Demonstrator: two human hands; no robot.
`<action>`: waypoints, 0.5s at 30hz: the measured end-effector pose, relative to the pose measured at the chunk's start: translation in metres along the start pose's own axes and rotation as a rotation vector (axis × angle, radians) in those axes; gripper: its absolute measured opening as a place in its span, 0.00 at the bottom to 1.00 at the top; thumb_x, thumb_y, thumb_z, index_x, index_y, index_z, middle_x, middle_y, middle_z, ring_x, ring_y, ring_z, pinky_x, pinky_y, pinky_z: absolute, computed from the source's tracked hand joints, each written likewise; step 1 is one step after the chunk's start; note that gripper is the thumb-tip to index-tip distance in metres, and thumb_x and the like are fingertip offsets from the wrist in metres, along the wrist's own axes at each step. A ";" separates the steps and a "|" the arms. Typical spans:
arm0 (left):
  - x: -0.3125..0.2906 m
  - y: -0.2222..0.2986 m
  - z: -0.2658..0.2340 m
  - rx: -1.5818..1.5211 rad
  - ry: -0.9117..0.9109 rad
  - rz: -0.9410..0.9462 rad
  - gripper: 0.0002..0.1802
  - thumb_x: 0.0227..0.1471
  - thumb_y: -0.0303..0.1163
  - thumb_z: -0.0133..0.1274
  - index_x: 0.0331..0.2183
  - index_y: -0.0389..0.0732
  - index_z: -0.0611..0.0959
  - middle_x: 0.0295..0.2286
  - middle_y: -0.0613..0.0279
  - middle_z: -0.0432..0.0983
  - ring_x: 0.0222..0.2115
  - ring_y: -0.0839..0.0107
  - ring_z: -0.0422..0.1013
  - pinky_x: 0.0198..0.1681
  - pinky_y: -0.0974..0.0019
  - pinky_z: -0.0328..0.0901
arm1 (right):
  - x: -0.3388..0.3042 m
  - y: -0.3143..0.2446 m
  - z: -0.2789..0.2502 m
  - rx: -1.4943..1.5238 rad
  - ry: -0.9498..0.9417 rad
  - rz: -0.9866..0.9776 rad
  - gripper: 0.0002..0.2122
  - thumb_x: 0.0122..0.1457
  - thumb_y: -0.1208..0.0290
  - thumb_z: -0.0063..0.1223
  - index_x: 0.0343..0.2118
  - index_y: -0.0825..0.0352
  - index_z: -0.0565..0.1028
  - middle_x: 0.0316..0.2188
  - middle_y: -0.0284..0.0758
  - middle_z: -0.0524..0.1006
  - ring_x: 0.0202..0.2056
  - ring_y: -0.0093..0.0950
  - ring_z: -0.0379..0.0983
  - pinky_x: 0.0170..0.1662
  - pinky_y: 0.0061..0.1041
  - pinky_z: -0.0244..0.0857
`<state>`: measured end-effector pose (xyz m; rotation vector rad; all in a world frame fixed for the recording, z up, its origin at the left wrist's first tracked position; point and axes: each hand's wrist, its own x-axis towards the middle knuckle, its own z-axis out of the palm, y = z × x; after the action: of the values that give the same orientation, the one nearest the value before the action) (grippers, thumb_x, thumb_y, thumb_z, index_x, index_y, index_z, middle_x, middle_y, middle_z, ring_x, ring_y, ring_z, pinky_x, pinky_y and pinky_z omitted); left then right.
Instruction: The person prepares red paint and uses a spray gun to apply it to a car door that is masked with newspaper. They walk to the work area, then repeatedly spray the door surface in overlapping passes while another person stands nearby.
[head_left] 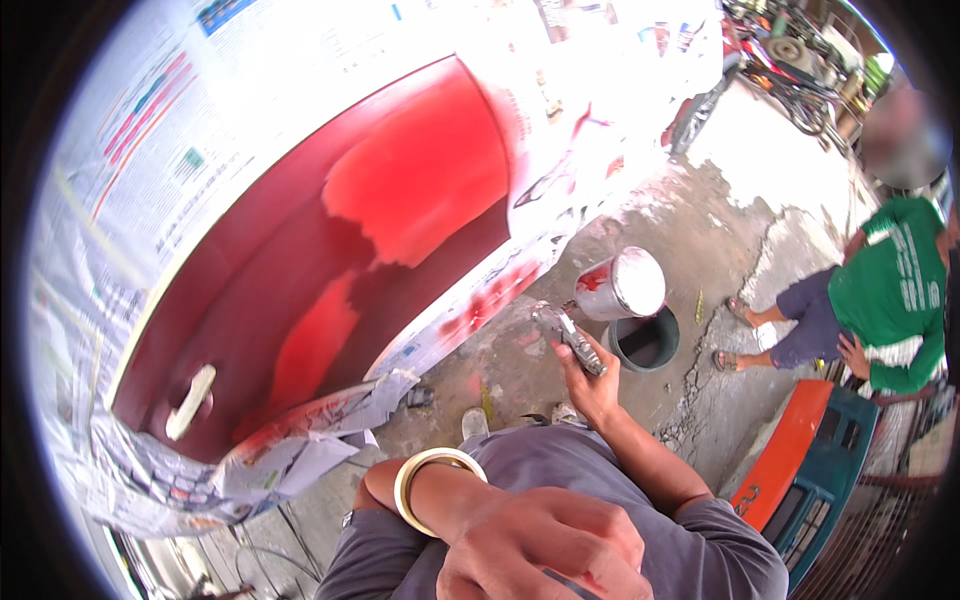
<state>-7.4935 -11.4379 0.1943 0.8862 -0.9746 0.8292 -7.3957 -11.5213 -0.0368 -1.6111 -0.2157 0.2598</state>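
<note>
My right hand is closed around a metal spray gun, which is held low in front of my body. Close to the camera at the lower edge is my left hand, its fingers curled and their tips out of sight. A pale yellow tape roll rings my left wrist. Ahead on the left stands a vehicle panel, dark red with patches of brighter red. Masking paper surrounds the panel. Tape covers a handle at its lower left.
A white pail with red smears stands beside a dark bucket on the stained concrete. At right is a person in a green shirt. Orange and teal body parts lie at lower right. Motorcycles are farther back.
</note>
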 end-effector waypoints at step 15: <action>-0.003 0.040 0.029 0.658 -0.136 0.102 0.15 0.60 0.25 0.53 0.23 0.45 0.69 0.19 0.64 0.69 0.18 0.74 0.69 0.17 0.68 0.58 | -0.026 0.055 -0.026 0.049 -0.459 -0.014 0.11 0.67 0.67 0.53 0.42 0.72 0.77 0.35 0.33 0.82 0.17 0.13 0.65 0.18 0.16 0.57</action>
<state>-7.5390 -11.4486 0.2091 1.4777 -0.8760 1.2208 -7.4137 -11.5569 -0.0895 -1.4829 -0.5669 0.6200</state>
